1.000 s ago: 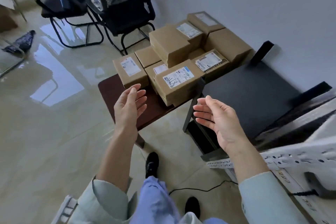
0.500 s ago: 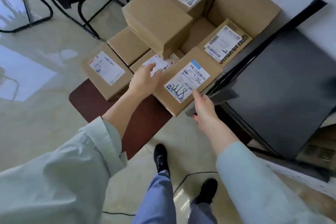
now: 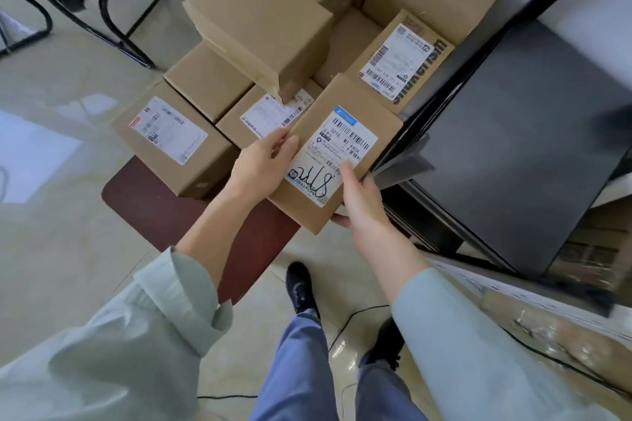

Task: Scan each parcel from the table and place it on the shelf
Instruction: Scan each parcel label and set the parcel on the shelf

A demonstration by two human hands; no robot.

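Brown table (image 3: 143,202) bears stacked boxes; left hand (image 3: 265,164) and right hand (image 3: 362,202) clamp the nearest parcel (image 3: 342,154) across its long sides.

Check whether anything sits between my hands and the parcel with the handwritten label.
Nothing does. The left hand grips the parcel at its left edge and the right hand at its near right corner, thumb on the label.
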